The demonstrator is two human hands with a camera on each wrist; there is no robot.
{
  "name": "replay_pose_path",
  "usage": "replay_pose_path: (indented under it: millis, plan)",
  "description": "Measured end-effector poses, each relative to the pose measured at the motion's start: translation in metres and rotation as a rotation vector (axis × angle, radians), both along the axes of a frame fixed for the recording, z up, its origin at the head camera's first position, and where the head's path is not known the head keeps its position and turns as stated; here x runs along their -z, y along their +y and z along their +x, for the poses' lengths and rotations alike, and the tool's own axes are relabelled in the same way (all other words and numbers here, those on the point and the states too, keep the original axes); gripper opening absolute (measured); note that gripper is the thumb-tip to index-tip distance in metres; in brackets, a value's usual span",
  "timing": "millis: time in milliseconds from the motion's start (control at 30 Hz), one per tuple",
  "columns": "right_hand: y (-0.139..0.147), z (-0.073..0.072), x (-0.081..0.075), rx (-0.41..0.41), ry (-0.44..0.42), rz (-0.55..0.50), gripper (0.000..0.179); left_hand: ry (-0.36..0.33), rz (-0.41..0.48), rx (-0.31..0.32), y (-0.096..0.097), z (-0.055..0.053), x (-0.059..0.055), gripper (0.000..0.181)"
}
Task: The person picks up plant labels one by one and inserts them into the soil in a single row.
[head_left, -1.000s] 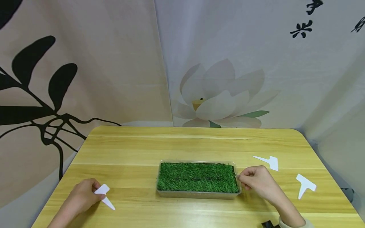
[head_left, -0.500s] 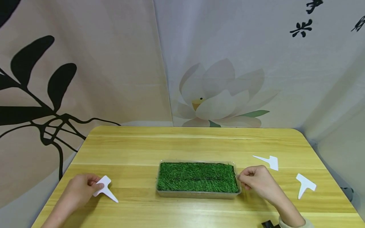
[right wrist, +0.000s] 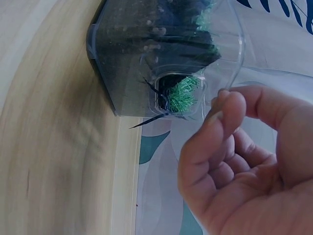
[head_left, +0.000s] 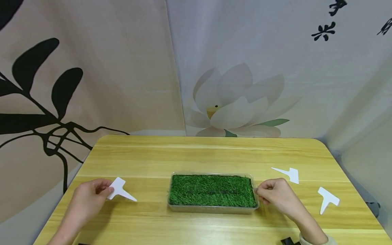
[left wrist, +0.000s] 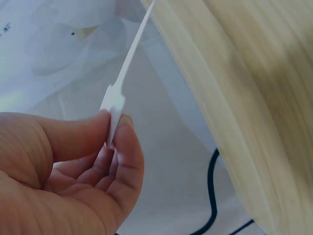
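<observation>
My left hand (head_left: 88, 200) pinches a white T-shaped plant label (head_left: 117, 186) by its broad head, thumb on one side. Its pointed stem slants to the right over the table. Edge-on in the left wrist view, the label (left wrist: 113, 105) looks thin. A clear plastic box (head_left: 211, 209) stands mid-table, holding a mat of artificial grass (head_left: 214, 190) with a dark slit along its middle. The fingertips of my right hand (head_left: 280, 195) pinch the box's right rim. From the right wrist, the box's rim (right wrist: 239, 54) meets the thumb and forefinger.
Two more white plant labels lie on the wooden table (head_left: 147, 156) at the right: one label (head_left: 293, 175) behind the right hand, another label (head_left: 328, 199) farther right. A dark object (head_left: 289, 241) shows at the front edge by the right sleeve. Fabric curtain hangs behind.
My left hand has moved up and right with the plant label, whose stem has turned from pointing down-right to more sideways. The right hand and the box stay put.
</observation>
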State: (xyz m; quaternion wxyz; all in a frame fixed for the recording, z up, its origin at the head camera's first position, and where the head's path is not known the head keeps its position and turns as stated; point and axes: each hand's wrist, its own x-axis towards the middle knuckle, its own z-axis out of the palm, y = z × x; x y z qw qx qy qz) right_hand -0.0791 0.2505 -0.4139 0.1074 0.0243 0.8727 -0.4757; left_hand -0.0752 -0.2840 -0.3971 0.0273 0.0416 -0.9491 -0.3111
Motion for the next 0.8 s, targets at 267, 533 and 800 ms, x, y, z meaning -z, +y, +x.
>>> replay_pose_path:
  millis: [267, 533, 800]
  plan:
    - [-0.001, 0.0, 0.0, 0.007, -0.003, -0.003, 0.011, 0.126, 0.064, -0.075, 0.018, 0.002, -0.006, 0.014]
    - [0.0, -0.001, 0.002, -0.004, 0.006, -0.009, 0.012, 0.239, 0.135, -0.12, 0.039, 0.003, -0.009, 0.012]
    - [0.0, 0.001, 0.001, -0.015, 0.018, -0.013, 0.009, 0.352, 0.216, -0.102, 0.059, 0.0, -0.011, 0.011]
